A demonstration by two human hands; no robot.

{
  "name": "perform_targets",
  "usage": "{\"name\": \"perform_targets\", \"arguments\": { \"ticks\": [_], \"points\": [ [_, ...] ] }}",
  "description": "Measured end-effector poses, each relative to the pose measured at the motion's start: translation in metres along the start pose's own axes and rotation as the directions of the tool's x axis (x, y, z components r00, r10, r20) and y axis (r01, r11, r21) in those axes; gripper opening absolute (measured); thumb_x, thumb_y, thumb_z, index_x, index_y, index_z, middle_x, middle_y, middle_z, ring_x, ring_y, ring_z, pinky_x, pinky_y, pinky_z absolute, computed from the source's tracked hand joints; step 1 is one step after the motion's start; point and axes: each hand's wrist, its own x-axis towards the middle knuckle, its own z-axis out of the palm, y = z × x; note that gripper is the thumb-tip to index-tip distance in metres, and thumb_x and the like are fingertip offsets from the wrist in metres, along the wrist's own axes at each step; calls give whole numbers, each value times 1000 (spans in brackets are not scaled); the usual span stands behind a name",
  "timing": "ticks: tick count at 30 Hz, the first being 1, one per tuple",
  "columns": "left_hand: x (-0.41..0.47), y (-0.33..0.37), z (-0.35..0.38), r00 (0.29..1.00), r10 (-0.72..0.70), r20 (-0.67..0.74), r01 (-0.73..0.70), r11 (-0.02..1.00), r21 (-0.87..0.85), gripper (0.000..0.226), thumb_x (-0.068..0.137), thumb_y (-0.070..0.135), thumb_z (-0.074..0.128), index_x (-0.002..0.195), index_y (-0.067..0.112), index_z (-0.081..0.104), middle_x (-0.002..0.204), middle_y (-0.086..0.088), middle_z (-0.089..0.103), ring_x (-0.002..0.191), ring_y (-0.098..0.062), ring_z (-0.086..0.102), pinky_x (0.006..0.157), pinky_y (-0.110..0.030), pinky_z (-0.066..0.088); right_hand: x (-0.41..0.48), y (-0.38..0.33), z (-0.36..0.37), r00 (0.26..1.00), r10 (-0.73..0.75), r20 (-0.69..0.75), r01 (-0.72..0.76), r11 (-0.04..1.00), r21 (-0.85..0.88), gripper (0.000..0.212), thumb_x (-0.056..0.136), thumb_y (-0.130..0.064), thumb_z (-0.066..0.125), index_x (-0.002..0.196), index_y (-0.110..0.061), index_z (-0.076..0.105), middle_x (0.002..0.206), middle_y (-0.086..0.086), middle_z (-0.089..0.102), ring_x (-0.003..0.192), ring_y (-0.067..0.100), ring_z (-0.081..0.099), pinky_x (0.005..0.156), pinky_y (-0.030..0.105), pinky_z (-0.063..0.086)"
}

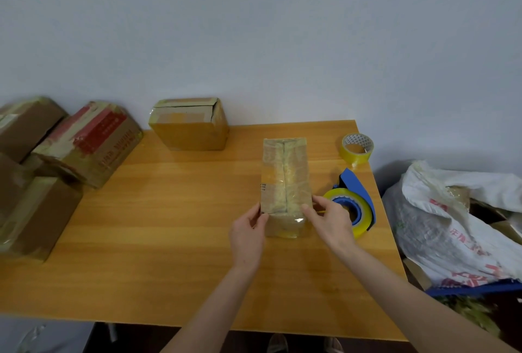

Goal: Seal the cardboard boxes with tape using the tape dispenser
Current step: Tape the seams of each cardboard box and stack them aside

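Observation:
A narrow cardboard box (pixel 285 174) lies lengthwise in the middle of the wooden table (pixel 169 225), with yellowish tape along its top seam. My left hand (pixel 247 235) grips its near left corner, thumb on the top edge. My right hand (pixel 329 224) holds the near right corner, fingers curled against the side. The blue tape dispenser (pixel 356 203) with a yellow roll lies on the table just right of the box, behind my right hand. A spare yellow tape roll (pixel 357 147) stands near the table's far right corner.
Another taped box (pixel 190 124) sits at the table's back edge. Several larger boxes (pixel 84 141) are stacked at the left, overlapping the table's edge. White sacks (pixel 452 220) with scraps lie right of the table. A wall rises behind.

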Motion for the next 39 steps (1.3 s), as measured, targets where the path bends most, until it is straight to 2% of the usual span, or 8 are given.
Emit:
{"name": "perform_targets", "arguments": {
  "ticks": [3,7,12,19,24,27,31,39],
  "points": [
    [1,-2,-3,998,-54,43,56,997,-49,36,93,14,61,129,16,60,122,3,66,105,-1,59,94,-18,47,-1,2,3,1000,5,-5,-5,999,51,46,94,-37,59,133,-13,59,115,3,69,107,19,62,89,34,52],
    [4,-9,-17,999,-25,39,23,998,63,38,89,28,66,127,22,61,112,1,63,88,5,56,71,-4,45,0,7,-10,998,-28,63,25,999,44,51,94,-39,59,137,-12,53,97,-3,66,89,11,59,73,20,45],
    [7,-8,-18,997,-51,52,50,999,7,25,81,23,75,105,18,72,84,7,70,84,-10,67,82,-36,57,-5,9,-12,993,-71,93,69,997,30,67,84,-38,72,142,-20,46,72,-1,64,68,8,61,55,14,42],
    [12,-5,-15,998,44,53,-50,990,134,12,81,19,76,76,21,65,69,9,64,68,-8,61,61,-14,47,-5,2,-8,986,-153,73,160,981,-106,68,87,-29,70,147,-23,38,69,-7,61,68,8,59,69,15,48],
    [15,-6,-13,982,151,113,-183,905,385,25,80,28,76,81,17,54,68,12,50,63,-4,47,55,-14,38,-6,-2,-7,982,-144,122,182,896,-404,71,85,-45,69,144,-22,37,90,-1,65,81,20,63,66,34,52],
    [17,-4,-9,977,161,138,-208,852,480,46,73,41,79,100,17,51,89,10,48,80,-8,47,66,-17,36,-5,-10,-6,983,-135,123,177,868,-464,78,74,-58,72,132,-20,36,118,1,54,95,22,60,65,33,49],
    [22,2,1,959,225,172,-272,900,340,74,73,36,80,134,14,44,118,3,60,104,-10,58,84,-17,46,3,-15,-1,976,-181,124,218,869,-445,92,78,-64,64,148,-23,21,133,3,55,108,25,60,79,36,51],
    [24,-12,-3,947,254,194,-284,948,146,64,80,9,75,138,19,48,117,6,66,108,-7,62,85,-1,42,9,7,-2,940,-279,196,330,887,-324,78,88,-43,64,153,-28,22,119,6,66,99,23,64,83,31,48]
  ]
}}
